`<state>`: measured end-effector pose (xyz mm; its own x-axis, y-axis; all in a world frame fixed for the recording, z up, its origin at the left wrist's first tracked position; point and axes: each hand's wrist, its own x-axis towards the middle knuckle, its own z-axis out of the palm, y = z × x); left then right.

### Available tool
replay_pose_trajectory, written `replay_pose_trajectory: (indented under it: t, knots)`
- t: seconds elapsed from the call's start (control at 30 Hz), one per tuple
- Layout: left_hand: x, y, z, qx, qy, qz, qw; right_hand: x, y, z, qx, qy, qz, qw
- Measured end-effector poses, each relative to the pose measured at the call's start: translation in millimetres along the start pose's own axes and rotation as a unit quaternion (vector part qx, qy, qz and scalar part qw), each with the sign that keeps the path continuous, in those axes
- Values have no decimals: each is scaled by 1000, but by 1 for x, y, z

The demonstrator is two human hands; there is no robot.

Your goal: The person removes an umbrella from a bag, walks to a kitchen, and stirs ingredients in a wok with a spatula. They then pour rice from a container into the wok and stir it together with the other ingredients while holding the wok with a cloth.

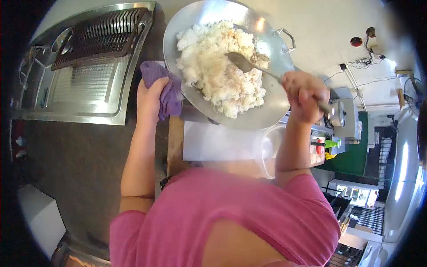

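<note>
A large metal wok (275, 89) holds a heap of white rice (209, 58) with brownish seasoning on part of it. My right hand (306, 95) is wrapped round the handle of a metal ladle (240, 61), whose bowl rests on the rice near the middle of the wok. On the wok's left side, my left hand (151, 95) grips a folded purple cloth (167, 95) against the rim. The wok handle under the cloth, if there is one, is hidden. A bare loop handle (288, 39) shows at the wok's upper right.
To the left is a steel sink unit (84, 89) with a dark dish rack (100, 38). Between my body and the wok lie a white sheet (218, 142) and a clear plastic container (271, 149). A pot (338, 113) and a green bottle (331, 143) stand at the right.
</note>
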<state>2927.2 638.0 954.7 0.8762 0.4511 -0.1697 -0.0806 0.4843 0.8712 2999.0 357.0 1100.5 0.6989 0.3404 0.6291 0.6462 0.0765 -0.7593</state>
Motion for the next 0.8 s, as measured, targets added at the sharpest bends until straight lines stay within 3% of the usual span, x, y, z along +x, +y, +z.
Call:
replay_pose_trajectory:
  t: [0.13, 0.17, 0.23, 0.27, 0.33, 0.4, 0.47, 0.5, 0.53, 0.6, 0.67, 0.7, 0.73, 0.8]
  knots:
    - [1, -2, 0, 19, -1, -3, 1000, -20, 23, 11, -174, -75, -76, 979]
    - [0, -1, 1, 2, -9, -5, 1000, -19, 26, 9, -80, -44, 0, 996]
    - [-1, 0, -1, -9, -18, -11, 1000, -17, -15, 29, -71, 114, 126, 983]
    - [2, 0, -2, -1, -13, -4, 1000, -19, -18, 11, -6, 3, 13, 1000]
    - [-3, -2, -4, 9, -6, -11, 1000, -30, -20, 1, 59, -106, -85, 989]
    - [-3, 4, 2, 0, -12, 1, 1000, -45, -13, 17, -53, -131, -149, 979]
    - [2, -3, -2, -5, -17, -9, 1000, -58, 13, 19, 85, -73, -47, 993]
    - [6, -5, -4, -8, -14, -17, 1000, -60, 24, 17, 249, 38, -23, 967]
    - [5, -4, -4, -5, -17, -19, 1000, -57, 29, -9, 92, 162, -35, 982]
    - [3, -1, -3, -2, -5, -23, 1000, -31, -15, -51, 74, 237, 21, 968]
    - [4, -3, -5, 8, -2, -9, 1000, -17, -43, -103, 232, 311, 28, 921]
    - [4, -3, -5, 22, -7, 8, 1000, -10, -52, -118, 135, 337, -5, 932]
    - [3, -1, -5, 21, -6, 9, 1000, -7, -48, -135, 135, 336, -6, 932]
    - [2, 4, -2, 2, -14, -21, 1000, -3, -6, -183, -75, 525, 32, 847]
